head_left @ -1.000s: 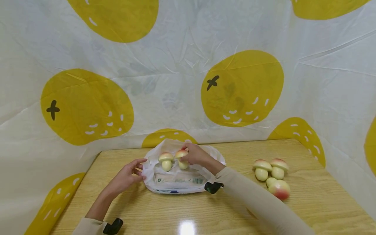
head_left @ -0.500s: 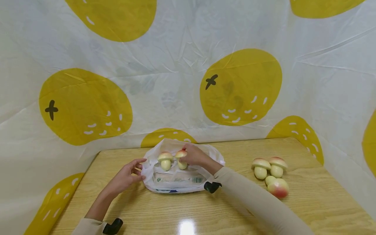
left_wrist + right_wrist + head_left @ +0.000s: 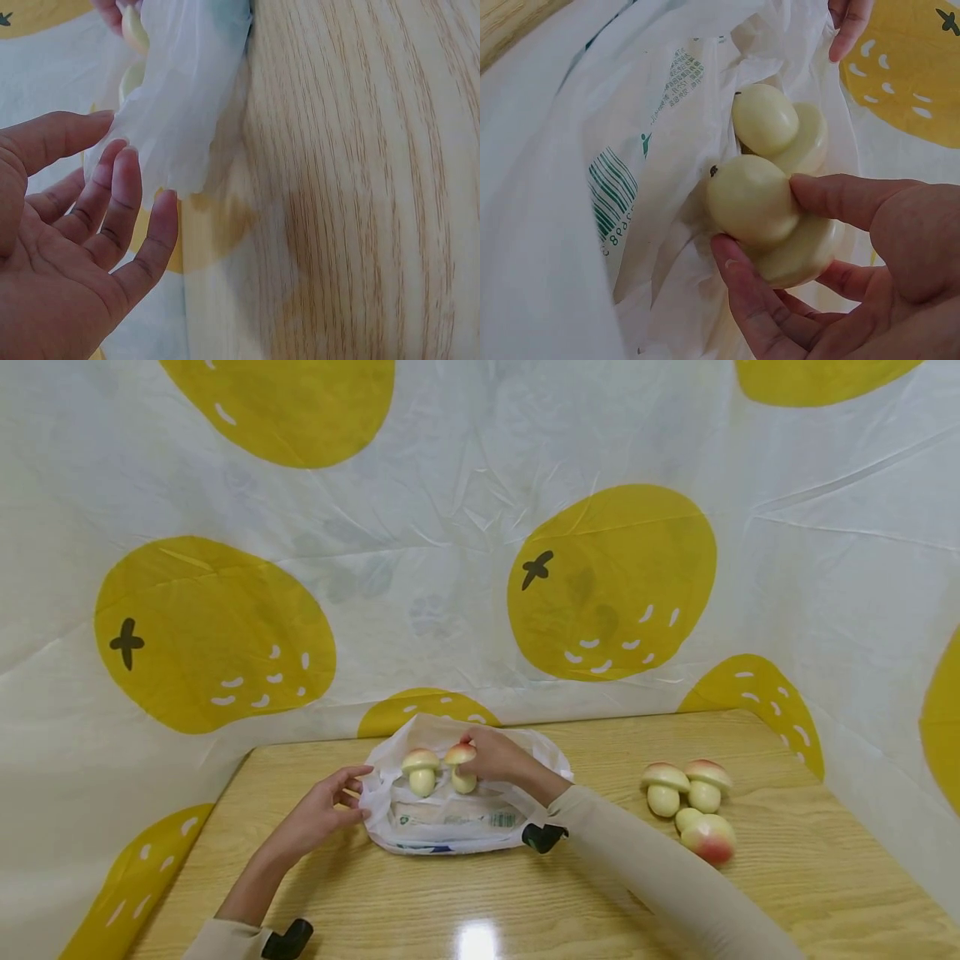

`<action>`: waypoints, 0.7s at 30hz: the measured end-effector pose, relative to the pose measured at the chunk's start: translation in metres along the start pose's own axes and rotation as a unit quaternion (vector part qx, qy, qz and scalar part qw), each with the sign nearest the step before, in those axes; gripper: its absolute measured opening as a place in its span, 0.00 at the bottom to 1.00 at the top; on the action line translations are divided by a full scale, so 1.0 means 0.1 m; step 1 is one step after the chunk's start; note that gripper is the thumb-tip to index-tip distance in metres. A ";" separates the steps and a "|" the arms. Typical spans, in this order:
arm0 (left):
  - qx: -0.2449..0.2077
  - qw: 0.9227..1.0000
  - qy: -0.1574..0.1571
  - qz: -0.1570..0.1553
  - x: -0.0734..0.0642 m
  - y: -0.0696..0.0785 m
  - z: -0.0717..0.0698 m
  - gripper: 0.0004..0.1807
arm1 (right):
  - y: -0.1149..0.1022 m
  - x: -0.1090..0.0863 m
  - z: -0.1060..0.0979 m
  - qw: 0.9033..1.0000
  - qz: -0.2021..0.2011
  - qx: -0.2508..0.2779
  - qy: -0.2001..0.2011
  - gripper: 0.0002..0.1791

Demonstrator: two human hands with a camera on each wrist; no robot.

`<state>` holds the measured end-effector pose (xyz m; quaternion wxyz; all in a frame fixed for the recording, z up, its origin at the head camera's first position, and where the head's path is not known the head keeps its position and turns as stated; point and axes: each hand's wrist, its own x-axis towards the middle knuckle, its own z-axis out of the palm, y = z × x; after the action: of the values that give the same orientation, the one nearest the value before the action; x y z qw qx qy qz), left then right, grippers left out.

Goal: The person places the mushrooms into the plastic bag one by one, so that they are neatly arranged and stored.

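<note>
My right hand (image 3: 491,756) grips a toy mushroom (image 3: 754,202) with a pale stem and reddish cap, thumb and fingers around it. It is inside the opening of a white plastic bag (image 3: 442,843) lying on the table. Beside it in the bag stands a second toy mushroom (image 3: 422,774), overlapping the held one in the right wrist view. At the bag's left rim is my left hand (image 3: 326,810), thumb and fingers spread, fingertips right at the plastic. In the left wrist view those fingers (image 3: 124,184) are loosely bent beside the bag's edge.
Several more toy mushrooms rest on the right of the wooden table (image 3: 360,902): two upright ones (image 3: 663,789) side by side and one tipped over (image 3: 708,839) in front. A white curtain (image 3: 427,610) printed with yellow fruit hangs behind the table and along its sides.
The view has shifted slightly. Both hands, the bag and the mushrooms keep practically the same places, with the right hand still gripping its mushroom.
</note>
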<state>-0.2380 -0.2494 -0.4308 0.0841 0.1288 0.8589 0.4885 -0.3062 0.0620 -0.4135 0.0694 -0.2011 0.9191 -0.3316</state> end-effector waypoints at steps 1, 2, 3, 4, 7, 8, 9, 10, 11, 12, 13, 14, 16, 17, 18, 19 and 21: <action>-0.001 1.000 0.000 0.000 0.00 0.00 0.00 0.35 | 0.00 0.00 0.00 1.000 0.002 0.003 -0.003 0.27; -0.002 1.000 0.000 0.001 0.00 -0.01 0.00 0.35 | 0.00 0.00 0.00 1.000 0.003 0.005 -0.006 0.27; -0.003 1.000 -0.001 0.002 0.00 -0.01 0.00 0.35 | 0.00 0.00 0.01 1.000 0.004 0.006 -0.009 0.27; -0.004 1.000 -0.002 0.003 0.00 -0.01 0.00 0.36 | 0.00 0.01 0.01 1.000 0.003 0.004 -0.011 0.27; -0.004 1.000 -0.004 0.009 0.00 -0.02 0.00 0.36 | 0.00 0.01 0.02 1.000 -0.007 -0.009 -0.012 0.27; -0.004 1.000 -0.004 0.011 0.00 -0.02 0.00 0.36 | 0.01 0.01 0.03 1.000 -0.011 -0.013 -0.011 0.28; -0.003 1.000 -0.004 0.011 0.00 -0.02 0.00 0.36 | 0.00 0.00 0.03 1.000 -0.014 -0.016 -0.011 0.28; -0.002 1.000 -0.004 0.012 0.00 -0.02 0.00 0.36 | 0.01 0.01 0.03 1.000 -0.018 -0.020 -0.010 0.29; -0.001 1.000 -0.004 0.011 0.00 -0.02 0.00 0.36 | 0.02 0.00 0.03 0.999 -0.022 -0.022 -0.011 0.29; -0.001 1.000 -0.004 0.011 0.00 -0.02 0.01 0.36 | 0.02 0.00 0.03 0.999 -0.024 -0.025 -0.012 0.30; 0.000 1.000 -0.004 0.010 -0.01 -0.02 0.01 0.36 | 0.03 0.00 0.03 0.999 -0.027 -0.028 -0.013 0.31; 0.002 1.000 -0.003 0.009 -0.01 -0.02 0.01 0.36 | 0.04 -0.01 0.02 0.999 -0.029 -0.033 -0.014 0.32; 0.006 1.000 -0.002 0.007 -0.01 -0.02 0.01 0.35 | 0.05 -0.01 0.01 0.998 -0.034 -0.040 -0.017 0.34; 0.007 1.000 -0.001 0.006 -0.01 -0.02 0.01 0.35 | 0.05 -0.02 0.00 0.998 -0.034 -0.041 -0.018 0.35; 0.009 1.000 0.000 0.006 -0.01 -0.02 0.01 0.35 | 0.05 -0.03 -0.02 0.998 -0.032 -0.041 -0.020 0.36; 0.011 1.000 0.002 0.006 0.00 -0.02 0.01 0.35 | 0.05 -0.04 -0.03 0.999 -0.030 -0.038 -0.022 0.37; 0.011 1.000 0.004 0.006 0.00 -0.02 0.01 0.35 | 0.05 -0.06 -0.05 0.999 -0.026 -0.029 -0.027 0.37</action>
<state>-0.2378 -0.2500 -0.4330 0.0765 0.1332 0.8639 0.4796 -0.3036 0.0710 -0.4124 0.0795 -0.2361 0.9205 -0.3011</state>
